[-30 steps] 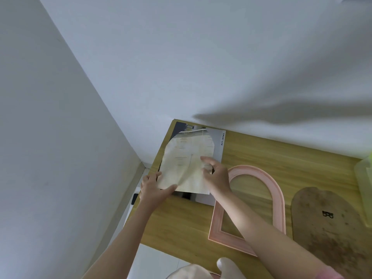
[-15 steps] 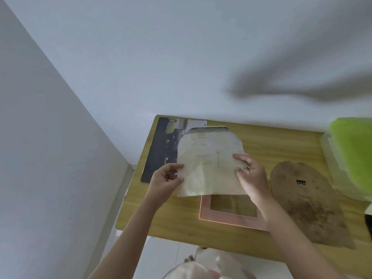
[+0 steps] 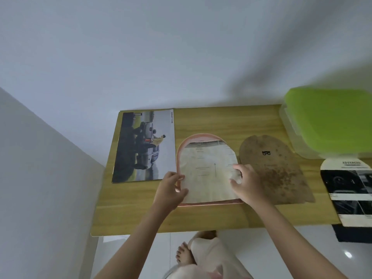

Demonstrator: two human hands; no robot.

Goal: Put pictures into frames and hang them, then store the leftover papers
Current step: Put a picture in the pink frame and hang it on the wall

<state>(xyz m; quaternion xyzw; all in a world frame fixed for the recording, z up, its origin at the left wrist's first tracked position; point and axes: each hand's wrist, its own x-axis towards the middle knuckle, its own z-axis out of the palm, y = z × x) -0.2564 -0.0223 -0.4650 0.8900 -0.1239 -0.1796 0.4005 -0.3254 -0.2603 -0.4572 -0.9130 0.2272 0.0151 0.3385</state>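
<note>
An arch-cut pale picture (image 3: 207,174) lies face down over the pink arched frame (image 3: 179,150), flat on the worktop (image 3: 128,214), brown backing board (image 3: 275,170) just beside.

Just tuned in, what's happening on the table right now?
A person is fitting an arch-cut picture onto the pink arched frame lying flat on the wooden table. The left hand pinches the picture's lower left edge and the right hand holds its right edge. The brown backing board lies just right of the frame, not yet fitted. A car poster lies to the left; a green-lidded box sits at the far right.
</note>
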